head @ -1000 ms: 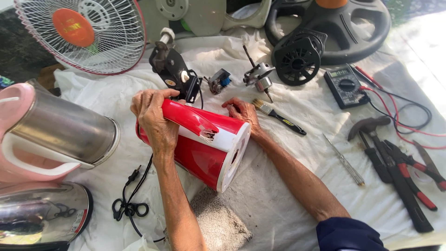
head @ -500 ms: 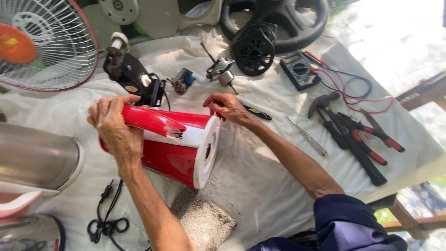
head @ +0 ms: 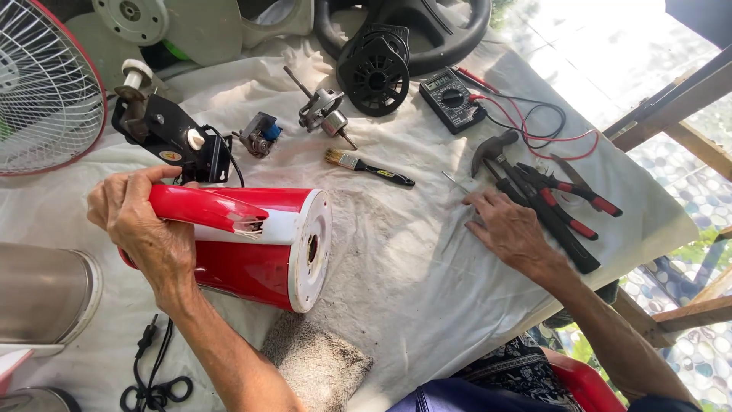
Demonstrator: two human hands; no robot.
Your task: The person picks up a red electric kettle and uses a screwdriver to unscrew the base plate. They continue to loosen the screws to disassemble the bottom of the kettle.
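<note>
One red kettle body (head: 252, 244), one brush (head: 368, 165) — two red-handled pliers (head: 568, 198).

The brush (head: 368, 165) lies on the cloth (head: 396, 259) between the canister (head: 252, 240) and the pliers (head: 568, 200).

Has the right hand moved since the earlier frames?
Yes. The right hand left the red and white cylinder and went right across the white cloth; it now rests beside the pliers.

Red casing (head: 244, 252) glossy plastic; white cloth (head: 396, 252) matt, creased; pot (head: 42, 294) brushed metal; plier grips (head: 587, 202) rubbery.
</note>
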